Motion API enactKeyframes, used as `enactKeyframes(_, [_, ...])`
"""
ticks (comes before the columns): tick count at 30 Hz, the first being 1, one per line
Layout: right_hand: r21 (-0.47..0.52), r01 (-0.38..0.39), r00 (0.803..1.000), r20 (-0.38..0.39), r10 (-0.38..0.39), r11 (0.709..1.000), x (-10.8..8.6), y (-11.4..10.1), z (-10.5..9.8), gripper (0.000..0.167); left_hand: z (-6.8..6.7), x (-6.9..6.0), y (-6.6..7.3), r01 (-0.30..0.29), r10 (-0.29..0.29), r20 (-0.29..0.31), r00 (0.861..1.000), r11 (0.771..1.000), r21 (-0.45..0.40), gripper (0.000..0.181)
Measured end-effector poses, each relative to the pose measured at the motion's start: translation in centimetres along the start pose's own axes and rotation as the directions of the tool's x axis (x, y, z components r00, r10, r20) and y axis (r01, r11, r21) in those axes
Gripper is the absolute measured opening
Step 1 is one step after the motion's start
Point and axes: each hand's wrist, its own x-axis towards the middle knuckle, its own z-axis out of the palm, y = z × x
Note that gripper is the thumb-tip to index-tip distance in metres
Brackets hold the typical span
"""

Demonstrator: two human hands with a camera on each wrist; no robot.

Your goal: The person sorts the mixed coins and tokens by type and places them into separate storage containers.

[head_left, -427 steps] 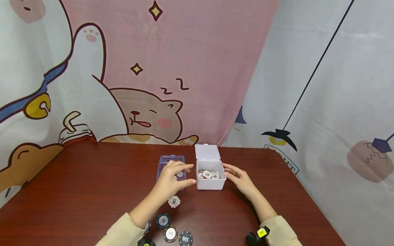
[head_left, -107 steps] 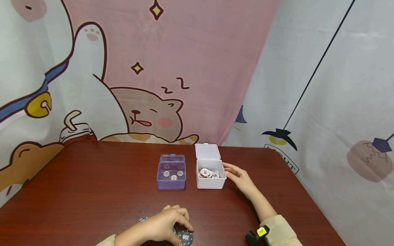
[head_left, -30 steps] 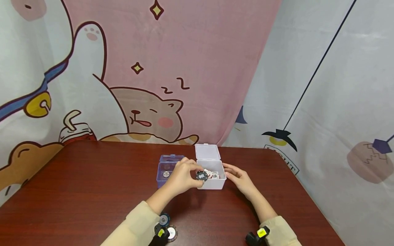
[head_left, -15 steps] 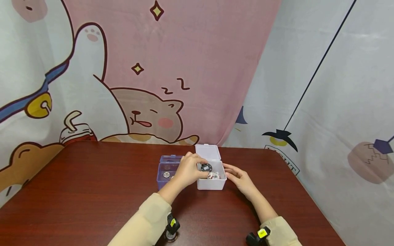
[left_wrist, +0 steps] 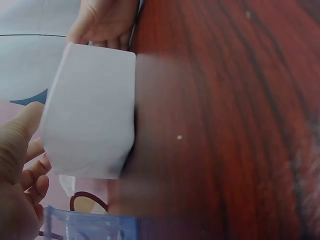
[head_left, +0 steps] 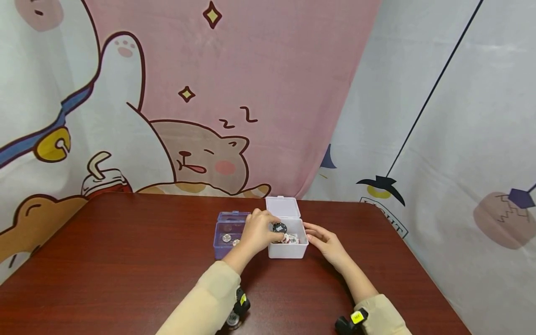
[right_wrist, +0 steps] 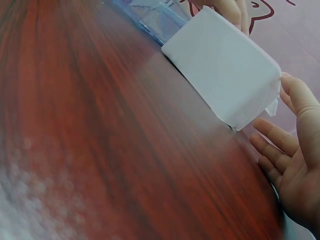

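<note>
A white plastic box point(head_left: 287, 251) stands with its lid raised, and several white poker chips point(head_left: 292, 239) lie in it. Inside its left part my left hand point(head_left: 257, 232) pinches a black poker chip point(head_left: 279, 228) marked 100, between thumb and fingers. The left wrist view has the box wall point(left_wrist: 92, 110) in front of the fingertips, so the chip is hidden there. My right hand point(head_left: 328, 244) rests its relaxed fingers against the box's right side. In the right wrist view this hand point(right_wrist: 295, 150) is at the corner of the box point(right_wrist: 225, 70).
Left of the white box stands a blue clear box point(head_left: 222, 251), lid raised, holding silver coins point(head_left: 226, 238), partly behind my left hand. Another chip point(head_left: 232, 319) lies near the front, partly covered by the left wrist camera point(head_left: 242, 302). All stand on a brown wooden table point(head_left: 125, 260).
My left hand picked the black chip up from the table's front and carried it into the white box. White chips were added to that box earlier. The right hand has stayed still.
</note>
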Motion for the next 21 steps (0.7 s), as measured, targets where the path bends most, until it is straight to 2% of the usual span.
enactKeyframes(9, [-0.023, 0.035, 0.999, -0.008, -0.036, 0.999, -0.13, -0.08, 0.12, 0.039, 0.67, -0.12, -0.34, 0.014, -0.014, -0.009, 1.0, 1.0, -0.011, 0.039])
enactKeyframes(16, [0.007, -0.004, 1.0, -0.005, 0.004, 1.0, 0.04, 0.06, 0.04, 0.04, 0.76, -0.21, -0.33, 0.025, -0.025, -0.011, 1.0, 1.0, -0.019, 0.042])
enactKeyframes(21, [0.016, 0.006, 1.0, 0.0, -0.006, 1.0, 0.04, 0.14, -0.1, 0.04, 0.68, -0.19, -0.37, 0.028, -0.028, -0.004, 1.0, 0.999, -0.025, 0.044])
